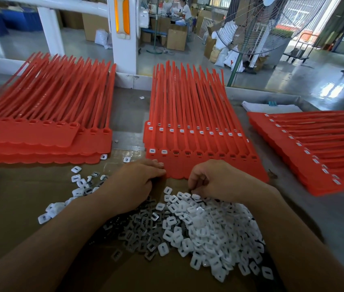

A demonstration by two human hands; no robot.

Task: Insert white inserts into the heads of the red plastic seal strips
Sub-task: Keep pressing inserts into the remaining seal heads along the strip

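A sheet of red seal strips (198, 163) lies on top of the middle stack, heads toward me. Its first two heads at the left hold white inserts (152, 151); the heads to their right are empty sockets (188, 153). My left hand (137, 182) pinches the sheet's front left corner between thumb and fingertips. My right hand (215, 180) hovers at the sheet's front edge, its fingers curled down onto the far end of a big pile of white inserts (204, 226), pinching at one there.
A stack of red strips with empty heads (40, 133) lies at the left, and a stack with inserts fitted (314, 152) at the right. Loose inserts (78, 186) and dark grey metal clips (133, 226) are scattered on the cardboard (15, 203). A standing fan (257, 24) is behind the table.
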